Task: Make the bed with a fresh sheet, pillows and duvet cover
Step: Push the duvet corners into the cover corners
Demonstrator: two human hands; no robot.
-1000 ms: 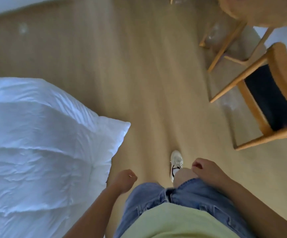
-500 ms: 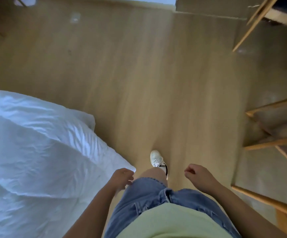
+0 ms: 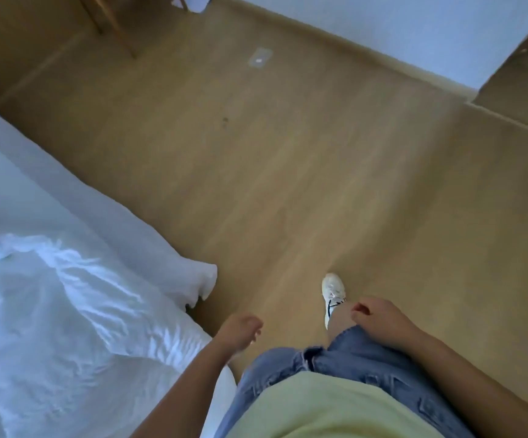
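White bedding fills your left side: a crumpled duvet point(image 3: 66, 311) lies heaped on the bed point(image 3: 66, 184), and a free corner point(image 3: 204, 279) of the bedding juts out over the wooden floor point(image 3: 288, 184). Your left hand point(image 3: 240, 330) hangs near that corner, fingers loosely curled and holding nothing. Your right hand point(image 3: 373, 314) is just as slack and empty beside your thigh, above your white shoe point(image 3: 333, 289).

Expect the duvet to be light for its bulk, soft and floppy, with no stiffness to help you. It will likely sag, drag and bunch wherever you don't support it. The fabric looks smooth, so a shallow pinch may slip. Gather a thick fold instead, and take it at a corner or along a hem rather than mid-panel. The jutting corner is your nearest handle, though you cannot tell from here which layer it belongs to.
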